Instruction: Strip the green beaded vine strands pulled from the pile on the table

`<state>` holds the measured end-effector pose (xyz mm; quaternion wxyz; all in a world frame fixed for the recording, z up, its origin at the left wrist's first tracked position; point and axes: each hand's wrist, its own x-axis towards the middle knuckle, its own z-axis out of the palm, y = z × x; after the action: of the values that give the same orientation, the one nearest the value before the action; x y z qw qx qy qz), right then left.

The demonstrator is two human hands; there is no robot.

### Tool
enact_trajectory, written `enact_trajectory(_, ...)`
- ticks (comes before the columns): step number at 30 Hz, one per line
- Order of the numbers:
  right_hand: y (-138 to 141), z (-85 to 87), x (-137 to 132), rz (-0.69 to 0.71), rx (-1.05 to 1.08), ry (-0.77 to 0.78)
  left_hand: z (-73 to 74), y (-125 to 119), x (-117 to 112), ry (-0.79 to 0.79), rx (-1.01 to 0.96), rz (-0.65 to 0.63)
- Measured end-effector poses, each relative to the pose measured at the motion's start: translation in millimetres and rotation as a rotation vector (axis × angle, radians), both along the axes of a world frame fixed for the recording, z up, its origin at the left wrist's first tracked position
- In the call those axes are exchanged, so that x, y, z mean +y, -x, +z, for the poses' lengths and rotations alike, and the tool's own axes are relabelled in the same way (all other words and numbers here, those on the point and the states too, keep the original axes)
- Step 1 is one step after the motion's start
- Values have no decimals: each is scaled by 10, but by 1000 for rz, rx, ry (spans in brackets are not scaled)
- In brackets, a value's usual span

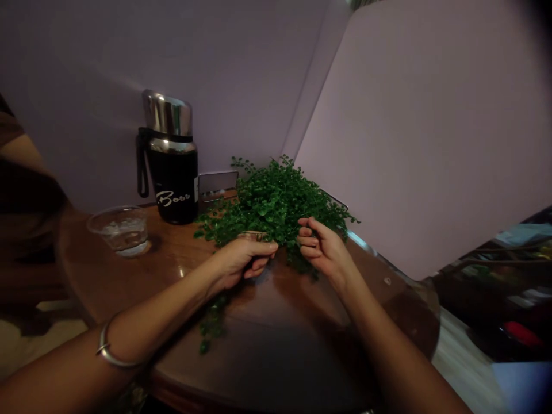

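A bushy green plant with tiny round leaves [269, 204] fills the middle of the round wooden table [276, 305]. A pale pot rim [252, 234] shows only partly among the leaves. My left hand [244, 261] sits curled at the plant's front edge, and its fingers hide whatever lies inside them. A thin leafy strand [212, 323] trails from beneath that hand across the tabletop. My right hand [323, 250] is at the foliage to the right, with curled fingers among fine stems. A metal bangle [112, 351] circles my left wrist.
A black and steel flask marked "Boss" [172, 172] stands behind my left hand, with a water glass [119, 230] to its left. A flat metal-edged object [218, 187] leans behind the plant. A lilac wall [129, 75] and pale board [414, 132] rise behind. Another person's arm [21, 152] is at far left.
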<state>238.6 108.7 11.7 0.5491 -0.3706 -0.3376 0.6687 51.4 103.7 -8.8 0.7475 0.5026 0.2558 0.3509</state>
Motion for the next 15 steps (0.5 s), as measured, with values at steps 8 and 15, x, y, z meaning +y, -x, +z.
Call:
enact_trajectory(8, 193, -87, -114, 144, -302, -80, 26, 5, -20, 35, 38, 40)
enact_trajectory(15, 253, -155, -144, -4, -870, -363, -11, 1, 6, 67, 67, 31)
